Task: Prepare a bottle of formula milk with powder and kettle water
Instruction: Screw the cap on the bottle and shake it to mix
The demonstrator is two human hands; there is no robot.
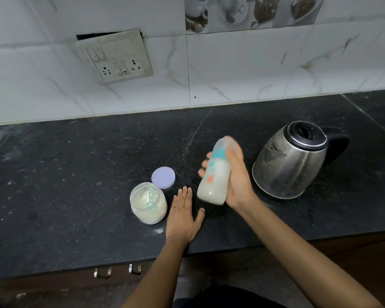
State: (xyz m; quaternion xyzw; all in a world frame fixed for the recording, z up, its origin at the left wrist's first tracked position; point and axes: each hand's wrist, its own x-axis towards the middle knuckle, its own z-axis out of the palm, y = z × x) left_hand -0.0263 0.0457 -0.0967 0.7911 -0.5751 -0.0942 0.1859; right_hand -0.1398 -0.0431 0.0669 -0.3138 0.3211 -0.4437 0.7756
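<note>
My right hand (236, 176) grips a baby bottle (215, 176) full of whitish milk, with a teal collar and a clear cap, held tilted above the black counter (76, 174); the bottle's top is motion-blurred. My left hand (183, 215) rests flat on the counter, fingers straight, just left of the bottle. An open jar of formula powder (148, 203) stands left of that hand with a teal scoop (151, 195) inside. A steel kettle (291, 161) with a black lid and handle stands to the right.
The jar's lilac lid (163, 177) lies on the counter behind the jar. A wall socket panel (116, 56) hangs on the tiled backsplash. Drawer handles (117, 271) show under the counter's front edge.
</note>
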